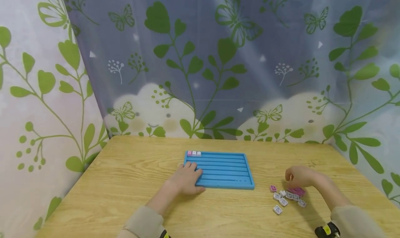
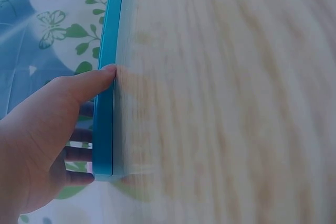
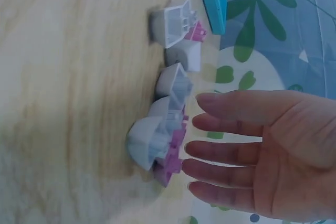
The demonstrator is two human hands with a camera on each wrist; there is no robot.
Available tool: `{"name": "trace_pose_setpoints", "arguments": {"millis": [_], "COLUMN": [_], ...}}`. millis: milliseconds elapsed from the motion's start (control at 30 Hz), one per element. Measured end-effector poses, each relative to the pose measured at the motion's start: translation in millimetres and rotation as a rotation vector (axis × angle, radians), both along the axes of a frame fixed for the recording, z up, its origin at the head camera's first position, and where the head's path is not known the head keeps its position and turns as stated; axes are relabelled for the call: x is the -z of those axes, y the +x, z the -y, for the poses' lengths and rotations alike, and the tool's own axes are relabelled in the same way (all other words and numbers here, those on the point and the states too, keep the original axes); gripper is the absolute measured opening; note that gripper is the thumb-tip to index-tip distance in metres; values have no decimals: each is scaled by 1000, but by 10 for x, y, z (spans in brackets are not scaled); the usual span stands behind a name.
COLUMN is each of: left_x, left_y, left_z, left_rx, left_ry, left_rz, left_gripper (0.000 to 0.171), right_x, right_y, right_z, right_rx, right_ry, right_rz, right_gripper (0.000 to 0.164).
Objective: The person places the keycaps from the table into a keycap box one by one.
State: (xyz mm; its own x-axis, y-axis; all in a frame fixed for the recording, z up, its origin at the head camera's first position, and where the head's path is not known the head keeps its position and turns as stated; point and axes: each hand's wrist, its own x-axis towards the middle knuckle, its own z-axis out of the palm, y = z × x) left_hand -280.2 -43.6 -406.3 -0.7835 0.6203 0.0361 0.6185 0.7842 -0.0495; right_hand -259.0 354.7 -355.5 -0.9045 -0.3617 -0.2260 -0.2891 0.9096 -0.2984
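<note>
A shallow blue tray (image 1: 225, 170) with raised ridges lies on the table, one pink keycap (image 1: 189, 153) and two white keycaps (image 1: 197, 154) in its far left corner. My left hand (image 1: 185, 179) holds the tray's near left corner, the thumb (image 2: 100, 81) against its front wall and the fingers reaching over its left side. To the right is a loose group of white keycaps (image 1: 289, 195) and pink keycaps (image 1: 297, 191), several with undersides up. Just above the far side of this group, my right hand (image 1: 301, 176) has its fingers extended and holds nothing.
The wooden table (image 1: 140, 161) reaches back to a patterned curtain (image 1: 203, 75). One white keycap (image 1: 277, 209) lies apart at the near side of the group, and a pink keycap (image 1: 273, 188) lies at its left.
</note>
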Motion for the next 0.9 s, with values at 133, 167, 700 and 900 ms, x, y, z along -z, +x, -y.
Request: {"name": "trace_pose_setpoints", "arguments": {"millis": [133,167,700,900], "left_x": [-12,-11,12,-5], "left_y": [18,22,23,24], "left_z": [6,6,9,10], "left_rx": [6,6,4,8], "left_ry": [8,9,14,14], "left_rz": [3,5,-1,-4], "left_gripper": [57,57,58,57], "right_x": [39,50,127,107], "right_y": [21,28,55,33], "right_z": [-19,-17,17,13], "right_rx": [4,9,62,8], "right_ry": [16,15,-39,-43], "right_rz": [20,21,43,-92], "right_gripper": [12,13,14,10]}}
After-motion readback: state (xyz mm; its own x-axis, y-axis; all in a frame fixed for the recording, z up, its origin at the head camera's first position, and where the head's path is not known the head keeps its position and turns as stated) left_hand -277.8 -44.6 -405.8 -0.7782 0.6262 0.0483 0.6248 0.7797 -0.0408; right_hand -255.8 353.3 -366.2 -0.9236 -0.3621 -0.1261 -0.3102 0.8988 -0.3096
